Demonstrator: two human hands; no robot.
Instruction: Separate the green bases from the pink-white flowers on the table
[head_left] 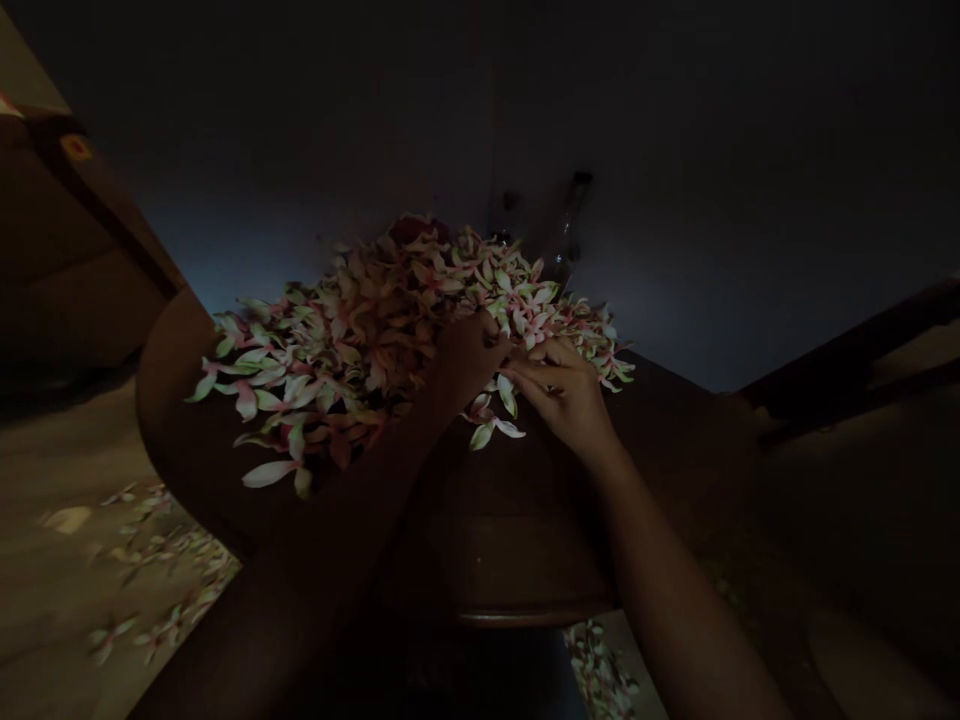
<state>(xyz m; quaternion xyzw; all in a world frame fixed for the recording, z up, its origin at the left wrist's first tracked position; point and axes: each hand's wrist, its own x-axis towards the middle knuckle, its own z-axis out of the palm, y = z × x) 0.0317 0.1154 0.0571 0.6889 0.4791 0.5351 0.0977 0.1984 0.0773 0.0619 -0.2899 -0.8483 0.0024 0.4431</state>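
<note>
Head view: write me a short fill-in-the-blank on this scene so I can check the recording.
The left hand and right hand reach into a heap of pink-and-white flowers lying on a dark wooden ____.
More flowers lie scattered on the ____ at lower left.
Behind the heap stands a clear glass ____.
Missing words: table, floor, bottle.

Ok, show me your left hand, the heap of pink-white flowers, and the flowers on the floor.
Left hand (469, 360): head view, on the back of the hand.
Heap of pink-white flowers (360, 350): head view, on petals mid-heap.
Flowers on the floor (161, 625): head view, on a blossom left of the table.
</note>
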